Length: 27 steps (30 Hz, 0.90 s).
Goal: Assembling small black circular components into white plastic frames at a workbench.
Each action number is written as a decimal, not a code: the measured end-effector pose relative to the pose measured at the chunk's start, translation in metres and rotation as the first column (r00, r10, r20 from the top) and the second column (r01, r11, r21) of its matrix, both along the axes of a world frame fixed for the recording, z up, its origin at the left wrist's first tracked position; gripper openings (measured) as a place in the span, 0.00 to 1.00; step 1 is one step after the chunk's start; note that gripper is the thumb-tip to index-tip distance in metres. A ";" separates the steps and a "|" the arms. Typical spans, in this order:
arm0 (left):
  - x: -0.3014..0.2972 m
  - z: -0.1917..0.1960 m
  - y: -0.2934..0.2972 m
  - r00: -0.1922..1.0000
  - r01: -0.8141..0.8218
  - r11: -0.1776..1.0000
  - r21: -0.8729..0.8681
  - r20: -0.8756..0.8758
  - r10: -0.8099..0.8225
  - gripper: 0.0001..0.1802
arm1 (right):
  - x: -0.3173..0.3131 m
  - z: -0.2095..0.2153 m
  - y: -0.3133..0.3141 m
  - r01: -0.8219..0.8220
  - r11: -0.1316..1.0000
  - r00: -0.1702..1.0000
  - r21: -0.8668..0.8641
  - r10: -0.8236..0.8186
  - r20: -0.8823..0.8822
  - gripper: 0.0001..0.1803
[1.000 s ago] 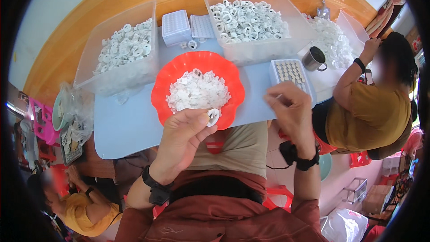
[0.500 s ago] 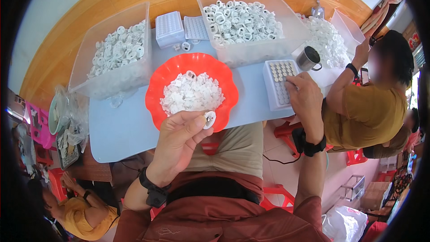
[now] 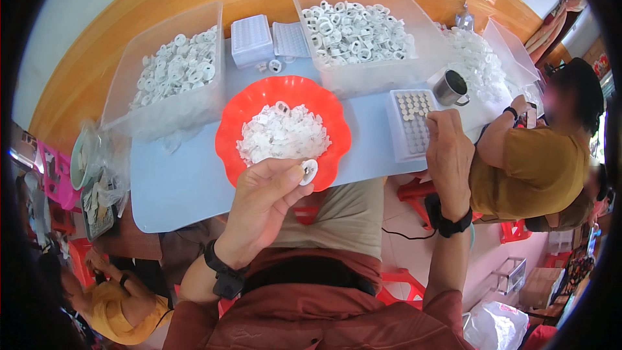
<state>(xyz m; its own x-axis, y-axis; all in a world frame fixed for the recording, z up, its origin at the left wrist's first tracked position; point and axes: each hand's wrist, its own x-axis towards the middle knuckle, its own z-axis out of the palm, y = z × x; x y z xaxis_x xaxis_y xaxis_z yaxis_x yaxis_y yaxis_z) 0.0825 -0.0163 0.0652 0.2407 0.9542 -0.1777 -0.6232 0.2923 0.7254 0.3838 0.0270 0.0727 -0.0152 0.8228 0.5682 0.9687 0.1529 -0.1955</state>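
Note:
Between thumb and fingers of my left hand [image 3: 264,196] is a small round white plastic part [image 3: 310,170] with a dark spot on it. It is held above the near rim of a red scalloped bowl [image 3: 228,126], which holds a heap of small white pieces [image 3: 275,136]. My right hand [image 3: 449,159] is closed in a pinch at the right edge of a white tray [image 3: 397,135] with rows of small round discs [image 3: 413,105]. What its fingertips hold, if anything, is too small to make out.
Two clear bins [image 3: 123,100] [image 3: 350,81] of white round parts stand at the back of the blue table [image 3: 175,188]. Between them are stacked trays [image 3: 251,39]. A metal mug [image 3: 451,87] stands near the right tray. One person [image 3: 541,162] sits at right, another [image 3: 126,308] lower left.
My right hand has drawn back slightly from over the discs to the tray's right edge. My left hand still holds the white part. The person at right has lowered a hand.

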 end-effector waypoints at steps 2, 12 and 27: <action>0.000 0.001 0.002 0.999 0.022 1.000 0.003 0.033 -0.022 0.08 | -0.009 0.006 -0.008 -0.031 0.998 0.998 0.050 0.033 -0.055 0.03; 0.004 -0.001 0.003 0.998 0.023 1.000 -0.011 0.057 -0.022 0.09 | -0.079 0.005 -0.035 -0.538 0.842 0.498 0.041 0.356 -0.791 0.07; 0.004 -0.006 0.002 0.998 -0.012 1.000 -0.007 0.060 0.012 0.08 | -0.126 -0.006 -0.035 -0.549 0.813 0.602 0.196 0.547 -0.582 0.09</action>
<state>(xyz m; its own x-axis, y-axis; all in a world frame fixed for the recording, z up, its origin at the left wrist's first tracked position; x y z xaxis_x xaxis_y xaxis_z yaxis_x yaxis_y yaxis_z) 0.0866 -0.0138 0.0595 0.2396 0.9559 -0.1699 -0.6688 0.2894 0.6848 0.2581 -0.0083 0.0668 -0.1307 0.7746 0.6188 0.3857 0.6147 -0.6880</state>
